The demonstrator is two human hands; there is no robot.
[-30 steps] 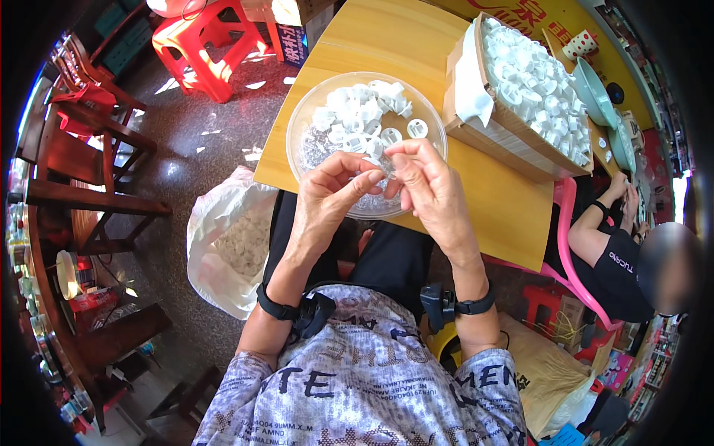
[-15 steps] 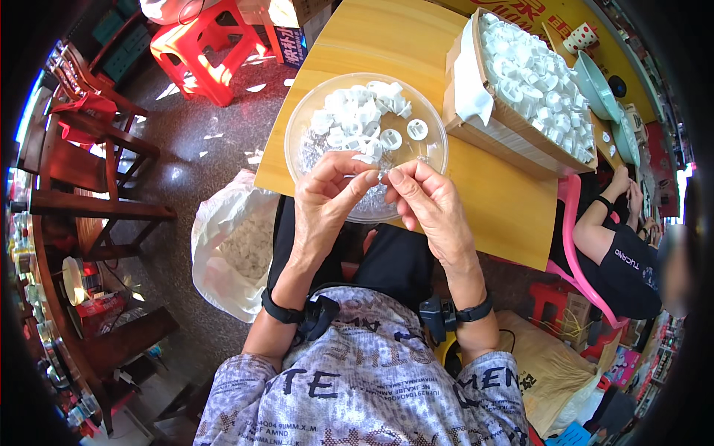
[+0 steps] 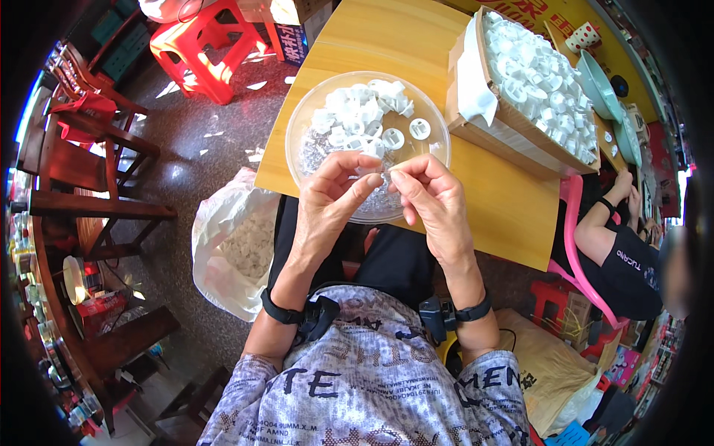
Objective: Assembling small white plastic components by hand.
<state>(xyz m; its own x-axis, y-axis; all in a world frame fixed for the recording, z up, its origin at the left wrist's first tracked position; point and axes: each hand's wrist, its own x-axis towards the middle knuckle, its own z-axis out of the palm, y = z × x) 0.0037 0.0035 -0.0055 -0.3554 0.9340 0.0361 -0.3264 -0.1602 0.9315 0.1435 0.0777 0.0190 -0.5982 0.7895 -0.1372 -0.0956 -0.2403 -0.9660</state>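
Both my hands meet over the near rim of a clear round tub [image 3: 291, 141]. A white plastic part [image 3: 377, 149] shows just past the fingertips of my left hand [image 3: 331, 186], which is closed in a pinch and appears to hold it. My right hand [image 3: 431, 195] is also pinched, thumb against forefinger, close to the left thumb; what it grips is too small to make out. White round plastic parts [image 3: 361, 108] are heaped in the far half of the tub. Small clear pieces [image 3: 316, 152] lie at its left and near side, partly behind my hands.
The tub stands on a yellow wooden table [image 3: 506, 230]. At its right is a cardboard box [image 3: 513, 141] full of white parts. A white sack [image 3: 223, 260] sits on the floor at left. Another person's arm [image 3: 595, 227] is at far right, beside a pink chair [image 3: 571, 245].
The white part by my left fingers has shifted slightly and turned. My right fingertips have moved a little, staying close to the left ones.
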